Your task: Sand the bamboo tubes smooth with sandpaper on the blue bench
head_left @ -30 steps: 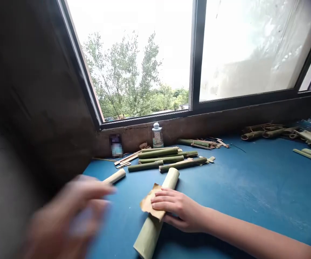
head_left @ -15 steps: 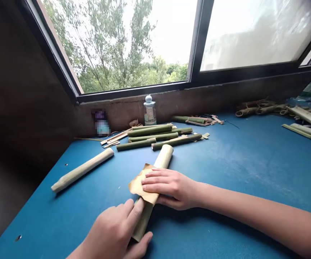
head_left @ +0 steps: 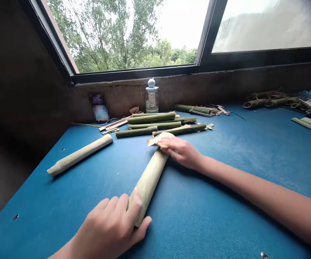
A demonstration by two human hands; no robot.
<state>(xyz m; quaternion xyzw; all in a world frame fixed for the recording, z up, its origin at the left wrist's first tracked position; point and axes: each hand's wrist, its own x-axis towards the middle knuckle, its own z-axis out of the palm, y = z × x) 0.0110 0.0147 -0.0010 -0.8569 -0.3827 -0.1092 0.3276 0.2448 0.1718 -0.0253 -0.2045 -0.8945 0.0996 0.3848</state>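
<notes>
A pale, peeled bamboo piece (head_left: pixel 151 176) lies slantwise on the blue table, its near end toward me. My left hand (head_left: pixel 114 219) is closed around that near end, thumb on the right side. At the far end, my right hand (head_left: pixel 181 151) presses a tan sheet of sandpaper (head_left: pixel 156 139) over the bamboo, fingers bent around the sheet's edge. The sheet is slightly blurred and hides the tip of the piece. To the left rests a second peeled bamboo piece (head_left: pixel 81 155) with a narrowed near end, untouched.
Several green bamboo sticks (head_left: pixel 155 125) lie just beyond the far end. Behind them stands a glass jar (head_left: pixel 151 99) with a light blue lid, near the wall under the window. More cut bamboo (head_left: pixel 276 102) is piled at the back right. The blue table (head_left: pixel 211 208) has small holes.
My right hand has slid the sandpaper away from me, from the bamboo's middle to its far end. The left hand keeps its hold. The view has tilted down a little.
</notes>
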